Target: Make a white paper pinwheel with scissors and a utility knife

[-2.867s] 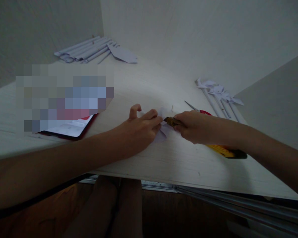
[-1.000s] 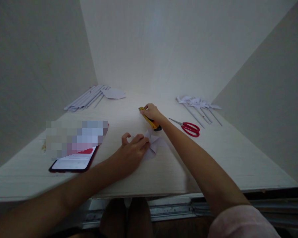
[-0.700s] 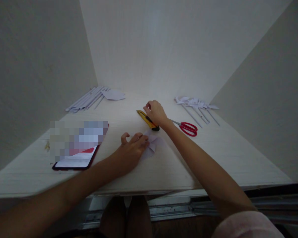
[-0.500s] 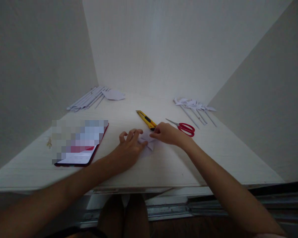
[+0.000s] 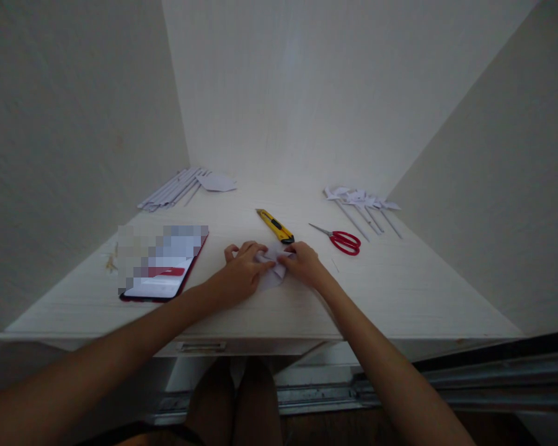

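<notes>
Between my hands lies a small folded white paper (image 5: 273, 279), on the table near its front edge. My left hand (image 5: 244, 269) grips its left side, thumb and fingers pressed to the folds. On the right side, my right hand (image 5: 303, 263) pinches a flap between thumb and fingers. Just beyond the paper rests a yellow box cutter (image 5: 275, 226) with a black end, touched by neither hand. Red-handled scissors (image 5: 345, 241) lie to the right of my right hand, blades pointing left. Parts of the paper are hidden under my fingers.
A phone (image 5: 165, 272), its screen partly blurred, lies at the left. Behind it are several rolled paper sticks (image 5: 170, 189) and a flat cut paper (image 5: 217, 182). At the back right are paper pinwheel-like shapes on sticks (image 5: 360, 201). Walls (image 5: 283, 93) enclose the white table (image 5: 400, 297).
My right hand has come down and slightly toward me, now pinching the paper's right flap with its fingers. My left hand stays on the paper. The whole view has shifted slightly.
</notes>
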`<state>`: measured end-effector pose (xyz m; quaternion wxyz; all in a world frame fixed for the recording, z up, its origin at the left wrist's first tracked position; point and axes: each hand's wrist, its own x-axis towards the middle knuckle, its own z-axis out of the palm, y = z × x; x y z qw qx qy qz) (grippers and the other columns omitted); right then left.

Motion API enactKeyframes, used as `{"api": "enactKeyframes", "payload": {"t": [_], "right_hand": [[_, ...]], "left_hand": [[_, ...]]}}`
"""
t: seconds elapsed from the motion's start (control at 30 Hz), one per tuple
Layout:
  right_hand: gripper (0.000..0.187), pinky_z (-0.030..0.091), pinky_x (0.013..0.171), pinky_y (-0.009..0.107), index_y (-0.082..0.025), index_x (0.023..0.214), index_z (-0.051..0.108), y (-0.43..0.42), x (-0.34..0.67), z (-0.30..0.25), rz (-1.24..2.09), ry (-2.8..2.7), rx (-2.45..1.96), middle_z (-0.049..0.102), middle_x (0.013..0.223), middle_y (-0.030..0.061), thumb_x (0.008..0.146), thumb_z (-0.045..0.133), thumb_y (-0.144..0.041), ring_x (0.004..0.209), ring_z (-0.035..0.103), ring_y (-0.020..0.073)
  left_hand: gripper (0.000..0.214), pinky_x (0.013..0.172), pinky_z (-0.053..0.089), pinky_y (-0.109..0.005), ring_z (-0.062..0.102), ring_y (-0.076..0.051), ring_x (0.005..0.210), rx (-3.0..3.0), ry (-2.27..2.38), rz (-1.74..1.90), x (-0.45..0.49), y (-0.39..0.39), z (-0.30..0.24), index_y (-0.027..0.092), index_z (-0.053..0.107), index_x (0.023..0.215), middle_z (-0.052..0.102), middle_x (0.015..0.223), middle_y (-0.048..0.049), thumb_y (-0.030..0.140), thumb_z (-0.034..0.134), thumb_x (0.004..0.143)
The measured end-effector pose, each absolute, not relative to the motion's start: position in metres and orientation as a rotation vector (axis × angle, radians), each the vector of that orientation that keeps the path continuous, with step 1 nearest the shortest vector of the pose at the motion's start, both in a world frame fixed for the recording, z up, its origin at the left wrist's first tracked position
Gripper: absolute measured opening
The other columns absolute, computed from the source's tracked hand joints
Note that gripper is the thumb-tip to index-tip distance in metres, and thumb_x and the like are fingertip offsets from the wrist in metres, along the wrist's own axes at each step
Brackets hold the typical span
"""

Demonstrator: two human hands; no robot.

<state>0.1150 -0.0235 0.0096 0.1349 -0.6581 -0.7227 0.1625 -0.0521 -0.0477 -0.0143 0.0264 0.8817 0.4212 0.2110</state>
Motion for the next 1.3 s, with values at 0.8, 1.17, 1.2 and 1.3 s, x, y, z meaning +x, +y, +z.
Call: {"api": "enactKeyframes", "payload": {"t": [0.8,1.17,1.2,1.3], "right_hand": [[0.019,0.037,0.05,0.023,-0.014,0.072,0.054,-0.002,0.118,0.022,0.935,-1.516,-1.175,0.052,0.057,-0.0023,0.067,0.058,-0.032,0.051,0.046,0.0092],[0.022,0.04,0.055,0.024,-0.014,0.075,0.054,0.015,0.104,0.043,0.852,-1.408,-0.936,0.053,0.067,-0.0002,0.066,0.06,-0.033,0.057,0.047,0.0096],[0.022,0.04,0.055,0.024,-0.014,0.075,0.054,0.016,0.104,0.042,0.847,-1.409,-0.928,0.054,0.067,0.0,0.067,0.059,-0.033,0.058,0.047,0.0098],[0.022,0.041,0.056,0.024,-0.014,0.075,0.054,0.018,0.105,0.036,0.839,-1.429,-0.924,0.055,0.068,0.0005,0.068,0.059,-0.034,0.06,0.049,0.0107]], "left_hand": [[0.035,0.063,0.045,-0.024,0.055,-0.016,0.086,1.261,1.092,1.681,-0.035,-0.002,0.015,0.017,0.054,0.098,0.059,0.096,-0.0064,0.037,0.06,0.07],[0.031,0.075,0.047,-0.031,0.062,-0.017,0.073,1.092,0.787,1.541,-0.02,-0.002,0.027,0.01,0.067,0.085,0.069,0.079,-0.007,0.03,0.071,0.062],[0.031,0.076,0.047,-0.032,0.062,-0.018,0.074,1.093,0.786,1.543,-0.02,0.0,0.027,0.01,0.067,0.085,0.069,0.079,-0.007,0.029,0.071,0.062],[0.03,0.076,0.048,-0.031,0.063,-0.017,0.075,1.083,0.801,1.53,-0.022,0.005,0.023,0.011,0.068,0.086,0.07,0.081,-0.0062,0.027,0.072,0.061]]}}
